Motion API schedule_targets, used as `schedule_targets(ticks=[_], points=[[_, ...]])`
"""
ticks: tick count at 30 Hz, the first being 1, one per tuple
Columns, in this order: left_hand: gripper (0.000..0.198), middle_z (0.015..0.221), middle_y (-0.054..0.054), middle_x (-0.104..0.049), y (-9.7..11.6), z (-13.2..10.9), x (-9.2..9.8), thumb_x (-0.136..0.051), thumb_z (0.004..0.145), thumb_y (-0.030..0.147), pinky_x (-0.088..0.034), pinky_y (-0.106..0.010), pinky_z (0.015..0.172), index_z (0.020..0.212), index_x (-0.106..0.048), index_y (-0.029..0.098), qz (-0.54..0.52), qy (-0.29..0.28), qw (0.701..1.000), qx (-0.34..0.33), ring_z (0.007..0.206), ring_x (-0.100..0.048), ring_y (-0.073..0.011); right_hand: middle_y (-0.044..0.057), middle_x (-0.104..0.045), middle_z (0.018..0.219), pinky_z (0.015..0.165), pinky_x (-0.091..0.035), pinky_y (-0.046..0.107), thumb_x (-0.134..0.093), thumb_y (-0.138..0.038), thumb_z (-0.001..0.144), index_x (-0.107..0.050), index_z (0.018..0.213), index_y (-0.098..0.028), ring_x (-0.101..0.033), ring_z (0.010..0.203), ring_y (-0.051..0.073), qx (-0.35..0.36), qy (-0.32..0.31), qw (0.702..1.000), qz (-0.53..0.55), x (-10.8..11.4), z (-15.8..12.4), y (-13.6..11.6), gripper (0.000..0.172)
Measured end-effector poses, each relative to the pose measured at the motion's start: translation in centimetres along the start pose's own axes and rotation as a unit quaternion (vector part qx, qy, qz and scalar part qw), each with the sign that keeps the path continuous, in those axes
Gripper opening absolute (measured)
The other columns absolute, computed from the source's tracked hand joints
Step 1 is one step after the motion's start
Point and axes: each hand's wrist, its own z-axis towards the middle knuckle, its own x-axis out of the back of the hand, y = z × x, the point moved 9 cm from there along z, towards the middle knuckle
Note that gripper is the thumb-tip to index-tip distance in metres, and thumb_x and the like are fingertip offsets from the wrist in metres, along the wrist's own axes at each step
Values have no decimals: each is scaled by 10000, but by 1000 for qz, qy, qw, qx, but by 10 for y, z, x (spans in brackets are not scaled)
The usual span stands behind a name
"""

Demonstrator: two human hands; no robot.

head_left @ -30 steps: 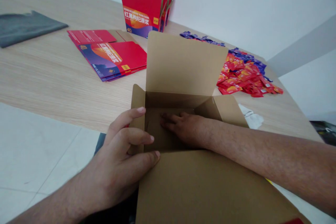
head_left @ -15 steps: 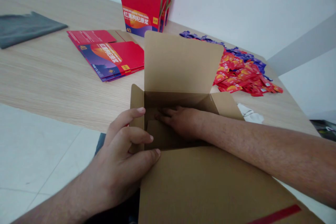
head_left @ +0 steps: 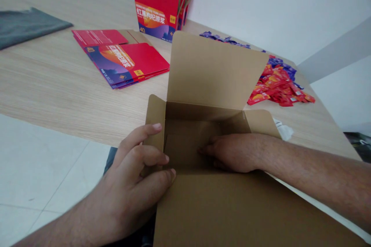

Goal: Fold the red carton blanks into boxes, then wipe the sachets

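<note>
By the table, your left hand clamps the box wall; press its floor evenly with your flat, closed-fingered right hand.

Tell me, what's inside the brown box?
The right hand reaches inside the box, fingertips on a folded cardboard flap. Anything beneath hand and flap is hidden.

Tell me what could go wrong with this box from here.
1. The box hangs past the edge of the table, gripped by the left hand at one corner; it may tip or slide off.
2. The right hand presses the floor flaps inside; they might buckle or spring open.
</note>
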Motion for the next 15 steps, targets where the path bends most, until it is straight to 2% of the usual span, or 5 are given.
schedule_targets(ticks=[6,8,10,13,15], points=[[223,1066,-56,-595,-2,-2,-1,-680,861,32,-504,-600,1113,965,-717,225,-1,9,1000,-15,1452,-432,-382,164,-715,1296,783,-578,345,-636,-140,902,-631,1452,-235,-761,981,278,-7,-5,1000,-17,5,0,-6,558],[225,1059,-53,-601,-3,-1,-1,-680,858,37,-503,-611,1111,964,-715,233,0,11,1000,-14,1448,-440,-381,162,-715,1307,810,-583,363,-623,-164,922,-624,1458,-234,-757,1012,296,-23,-12,1000,-16,7,-3,-4,541],[222,1059,-53,-603,-4,0,-1,-675,862,40,-500,-621,1114,959,-709,237,2,8,1000,-14,1446,-443,-378,142,-722,1303,857,-587,377,-619,-236,941,-581,1498,-242,-747,1046,298,-17,19,1000,0,16,-10,-1,558],[213,1083,-52,-592,-4,2,-3,-670,868,40,-498,-615,1124,950,-701,233,8,-1,1000,-24,1455,-428,-372,107,-660,1421,995,-562,427,-623,-350,937,-497,1558,-268,-689,1184,307,12,186,981,43,47,-39,8,639],[204,1098,-52,-582,-4,2,-3,-670,870,39,-493,-599,1135,944,-698,228,8,-3,1000,-30,1463,-415,-366,74,-614,1479,1053,-535,477,-595,-376,951,-502,1546,-310,-641,1257,308,9,346,934,84,66,-75,23,606]])
